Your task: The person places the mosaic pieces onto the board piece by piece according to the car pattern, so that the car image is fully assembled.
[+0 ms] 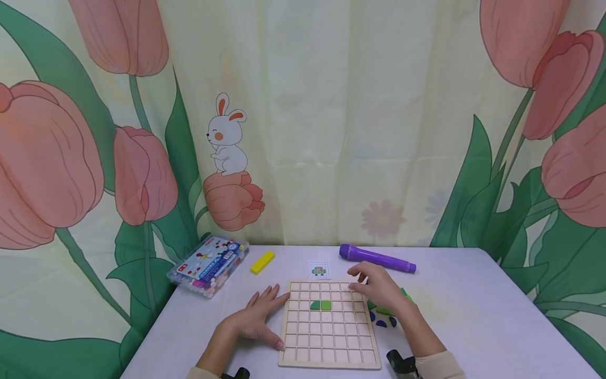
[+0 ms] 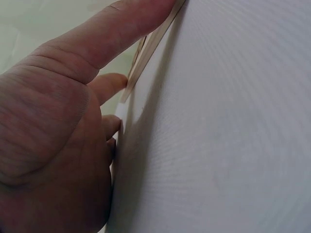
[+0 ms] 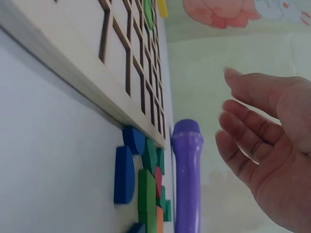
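A wooden grid board point(image 1: 330, 364) lies on the table, its cells mostly bare. In two neighbouring cells sit a dark green rounded piece point(image 1: 315, 305) and a light green square piece point(image 1: 326, 305). My left hand point(image 1: 255, 318) rests at the board's left side, fingers spread, with thumb and fingertip on its edge; the left wrist view shows the thumb point(image 2: 112, 36) against the wooden rim. Over the board's far right corner hovers my right hand point(image 1: 376, 287), fingers loosely bent and nothing between them in the right wrist view. Blue pieces point(image 3: 124, 174) and green pieces point(image 3: 146, 194) lie beside the board, partly under that hand.
Behind the board is a small pattern card point(image 1: 319, 270). A purple microphone-shaped object point(image 1: 377, 258) lies at the back right. Toward the back left are a yellow block point(image 1: 262, 262) and a clear plastic box point(image 1: 208, 266) with a printed lid. A tulip-patterned curtain point(image 1: 307, 131) hangs behind the table.
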`<control>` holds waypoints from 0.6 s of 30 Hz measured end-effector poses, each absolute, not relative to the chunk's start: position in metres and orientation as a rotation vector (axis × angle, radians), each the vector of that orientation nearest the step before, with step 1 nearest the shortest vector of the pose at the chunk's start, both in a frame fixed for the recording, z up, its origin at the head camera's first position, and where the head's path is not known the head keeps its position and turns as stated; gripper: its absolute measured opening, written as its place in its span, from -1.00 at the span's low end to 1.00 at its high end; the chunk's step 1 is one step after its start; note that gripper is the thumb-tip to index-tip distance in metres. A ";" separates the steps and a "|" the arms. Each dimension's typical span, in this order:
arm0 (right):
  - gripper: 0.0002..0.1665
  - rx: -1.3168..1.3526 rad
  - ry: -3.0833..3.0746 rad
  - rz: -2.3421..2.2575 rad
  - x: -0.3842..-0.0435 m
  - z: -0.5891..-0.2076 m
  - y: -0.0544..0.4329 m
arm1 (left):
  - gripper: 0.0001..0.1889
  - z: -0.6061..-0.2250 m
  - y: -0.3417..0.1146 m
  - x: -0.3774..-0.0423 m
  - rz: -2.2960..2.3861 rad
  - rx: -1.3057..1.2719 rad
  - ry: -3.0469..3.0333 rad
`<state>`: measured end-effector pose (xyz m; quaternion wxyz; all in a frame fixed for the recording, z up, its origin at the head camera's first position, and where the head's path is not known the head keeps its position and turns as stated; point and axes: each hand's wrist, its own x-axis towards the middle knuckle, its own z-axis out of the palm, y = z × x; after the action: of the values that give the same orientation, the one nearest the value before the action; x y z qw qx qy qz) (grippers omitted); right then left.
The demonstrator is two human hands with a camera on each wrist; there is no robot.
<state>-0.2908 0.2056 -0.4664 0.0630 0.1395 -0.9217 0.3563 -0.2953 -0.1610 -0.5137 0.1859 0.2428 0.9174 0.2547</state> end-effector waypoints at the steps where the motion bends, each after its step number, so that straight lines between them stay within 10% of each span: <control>1: -0.67 0.410 -2.780 1.079 -0.291 -0.466 0.208 | 0.25 -0.514 -0.161 -0.295 0.717 0.682 2.583; 18: -0.63 0.165 -2.811 1.116 -0.296 -0.469 0.252 | 0.26 -0.512 -0.162 -0.293 0.732 0.702 2.581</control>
<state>-0.2964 0.2520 -0.4688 0.0560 0.0543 -0.9266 0.3680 -0.2934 -0.1624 -0.5123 0.1833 0.2489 0.9150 0.2594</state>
